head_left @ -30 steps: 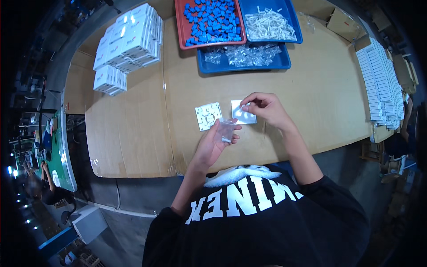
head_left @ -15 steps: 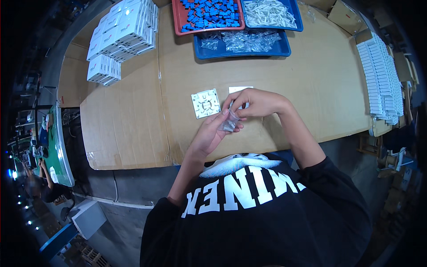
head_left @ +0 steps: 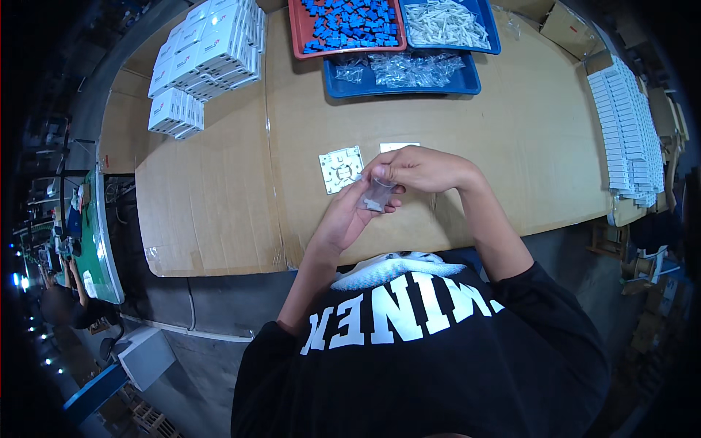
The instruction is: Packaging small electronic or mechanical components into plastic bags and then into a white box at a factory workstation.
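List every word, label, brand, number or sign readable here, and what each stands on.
Black shirt: large white capitals across the chest; wording not copied here.
White boxes, stacked at left: small dark print with red marks, too small to read.
Clear bag and white square plate: no lettering I can make out.

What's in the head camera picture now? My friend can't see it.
A person's left hand holds a small clear bag with whitish contents, the right hand at its top. Around them are a cardboard-covered table, a white square plate, three trays of small parts and clear plastic, and stacks of white pieces.
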Demonstrator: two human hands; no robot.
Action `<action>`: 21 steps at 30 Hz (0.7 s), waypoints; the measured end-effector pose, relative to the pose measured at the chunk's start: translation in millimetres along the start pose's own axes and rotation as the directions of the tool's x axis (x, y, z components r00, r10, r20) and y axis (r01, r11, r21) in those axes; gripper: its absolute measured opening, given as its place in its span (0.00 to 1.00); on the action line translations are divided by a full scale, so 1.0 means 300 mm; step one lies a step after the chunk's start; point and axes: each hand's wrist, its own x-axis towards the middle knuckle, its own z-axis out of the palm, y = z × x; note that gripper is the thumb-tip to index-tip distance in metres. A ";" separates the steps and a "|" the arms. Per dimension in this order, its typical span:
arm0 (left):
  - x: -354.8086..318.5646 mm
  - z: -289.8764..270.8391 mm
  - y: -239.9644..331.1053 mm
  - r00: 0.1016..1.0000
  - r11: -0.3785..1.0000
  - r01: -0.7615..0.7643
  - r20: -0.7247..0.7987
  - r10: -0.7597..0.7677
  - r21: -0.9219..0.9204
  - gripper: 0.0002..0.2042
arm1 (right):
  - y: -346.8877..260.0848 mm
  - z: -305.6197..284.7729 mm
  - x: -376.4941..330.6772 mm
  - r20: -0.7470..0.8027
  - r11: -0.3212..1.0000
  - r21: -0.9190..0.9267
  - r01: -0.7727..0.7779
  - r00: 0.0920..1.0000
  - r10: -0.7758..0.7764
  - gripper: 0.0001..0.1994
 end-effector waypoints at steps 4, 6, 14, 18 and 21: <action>-0.001 -0.017 -0.016 1.000 1.000 -0.015 0.019 0.015 0.004 0.21 | 0.002 0.022 0.007 0.043 0.994 0.112 0.000 0.999 -0.005 0.29; -0.005 -0.038 -0.032 1.000 0.997 -0.009 -0.025 0.011 0.075 0.21 | -0.009 0.045 0.008 0.126 0.992 0.122 -0.041 0.992 0.026 0.28; -0.036 -0.020 -0.025 0.987 0.957 -0.009 -0.152 0.056 0.291 0.25 | 0.133 -0.268 -0.001 -0.542 0.995 -0.086 0.056 0.835 -0.094 0.14; -0.036 0.011 -0.024 0.969 0.831 -0.072 -0.158 0.189 0.552 0.24 | 0.285 -0.612 0.030 -0.926 0.960 -0.273 -0.057 0.287 -0.246 0.09; -0.028 0.040 -0.040 0.930 0.825 -0.166 -0.192 0.313 0.540 0.22 | 0.365 -0.829 0.005 -0.960 0.962 -0.172 -0.215 0.256 -0.114 0.11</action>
